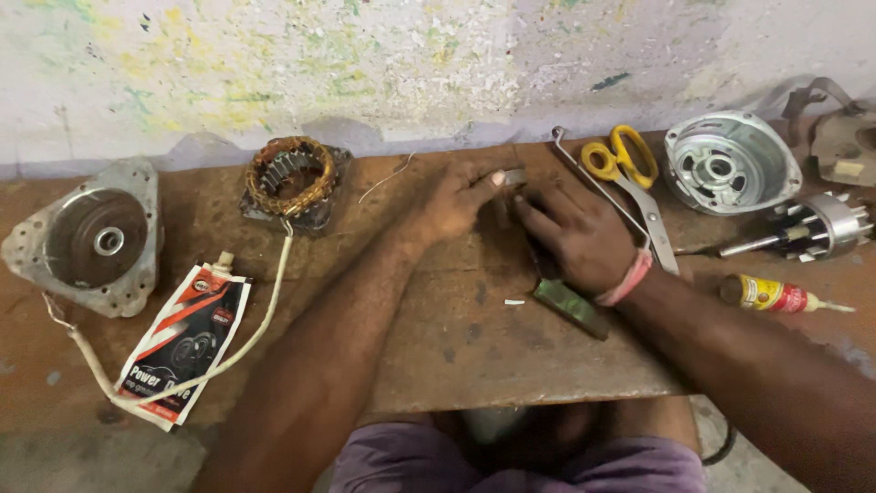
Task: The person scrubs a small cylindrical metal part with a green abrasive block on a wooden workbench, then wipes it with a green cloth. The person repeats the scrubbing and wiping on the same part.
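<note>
My left hand (456, 199) pinches a small grey metal part (514, 178) between thumb and fingers near the back of the wooden board (456, 347). My right hand (579, 239) lies just to its right, fingers curled around a dark tool whose green handle (570, 306) sticks out under my wrist; its tip points toward the small part. A pink band circles my right wrist. How the tool meets the part is hidden by my fingers.
A copper-wound stator (292, 178) with a white cable (260, 319) sits at the back left, beside a round metal housing (91, 239) and a glue pouch (182, 338). Yellow-handled scissors (630, 173), another silver housing (730, 164), a rotor (812, 228) and a small tube (776, 295) lie right.
</note>
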